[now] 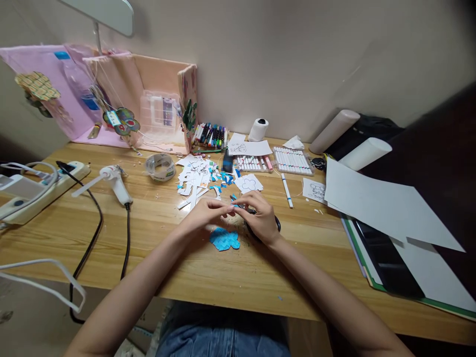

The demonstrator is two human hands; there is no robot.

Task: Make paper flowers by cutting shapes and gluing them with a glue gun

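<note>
My left hand (pixel 206 214) and my right hand (pixel 258 215) meet at the fingertips above the wooden table. Both pinch at something small between them; a bit of blue shows by the right fingers, but the thing is too small to name. Just below the hands, a blue cloud-shaped piece (pixel 224 239) lies flat. Black-handled scissors (pixel 277 224) rest partly hidden under my right hand. Beyond the fingers lie white paper scraps (pixel 193 176), small blue scraps (pixel 217 188) and a paper with a flower outline (pixel 249 183).
Left are a tape roll (pixel 160 167), a glue gun (pixel 118 186) with its cord and a power strip (pixel 70 178). Markers (pixel 293 160) and a thread spool (pixel 258 130) stand behind. Large white sheets (pixel 386 203) lie right. A pink fabric-covered box (pixel 159 74) stands back left.
</note>
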